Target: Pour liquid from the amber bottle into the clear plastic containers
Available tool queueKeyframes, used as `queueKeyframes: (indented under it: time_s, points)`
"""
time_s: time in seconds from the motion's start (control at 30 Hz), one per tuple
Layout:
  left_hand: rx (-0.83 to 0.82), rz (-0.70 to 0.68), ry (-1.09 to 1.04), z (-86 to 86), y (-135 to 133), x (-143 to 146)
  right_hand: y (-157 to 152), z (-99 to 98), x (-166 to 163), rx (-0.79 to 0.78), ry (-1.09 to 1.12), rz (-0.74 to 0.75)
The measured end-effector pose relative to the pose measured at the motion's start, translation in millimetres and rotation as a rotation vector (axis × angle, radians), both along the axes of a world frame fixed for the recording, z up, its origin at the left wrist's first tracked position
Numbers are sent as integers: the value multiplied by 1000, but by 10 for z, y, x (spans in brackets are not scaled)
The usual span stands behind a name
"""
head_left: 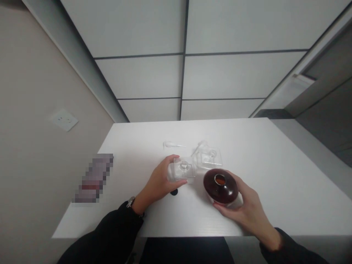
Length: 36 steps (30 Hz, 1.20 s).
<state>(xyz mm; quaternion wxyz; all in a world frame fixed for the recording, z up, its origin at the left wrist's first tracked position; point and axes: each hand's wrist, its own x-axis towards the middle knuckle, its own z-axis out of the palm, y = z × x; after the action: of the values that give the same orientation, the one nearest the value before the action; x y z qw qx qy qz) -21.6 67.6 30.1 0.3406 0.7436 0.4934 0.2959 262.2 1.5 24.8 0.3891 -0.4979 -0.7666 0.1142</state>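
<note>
My left hand point(158, 181) is closed around a clear plastic box point(183, 176), gripping it by its sides between thumb and fingers. A round ring shape shows in the box's top. My right hand point(251, 207) holds a dark brown glass bottle point(223, 192) by its side, fingers wrapped behind it. The bottle has rounded shoulders and an uncapped mouth turned towards me. Beneath my left thumb lies a small black round piece point(173, 192), perhaps a cap. Just beyond the bottle sits another clear plastic piece point(216, 158) with a similar ring.
A slim clear plastic item point(173, 145), like a dropper, lies farther back on the white table point(275, 161). At the left edge is a blurred-out flat object point(92, 179). The wall with a socket point(65, 120) rises on the left, and white panels point(151, 77) stand behind the table.
</note>
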Motion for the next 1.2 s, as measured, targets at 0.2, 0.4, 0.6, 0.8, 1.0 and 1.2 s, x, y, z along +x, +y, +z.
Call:
queueKeyframes:
  time_s: [0.2,0.4,0.6,0.8,1.0,1.2]
  points:
    - [-3,-63,1,-40,-14,13,68,88,99,35,-66,-50]
    - [57,-98,13,-25,-38,18,147,174,110,17,-171,-42]
    - [76,-124,20,-20,-39,24,162,215,119,56,-282,-39]
    - [91,-136,24,-51,-42,24,147,245,121,108,-373,-50]
    - [138,-159,45,-107,-40,36,170,328,112,186,-492,-57]
    - [156,-153,63,-122,-36,56,229,395,69,288,-587,-52]
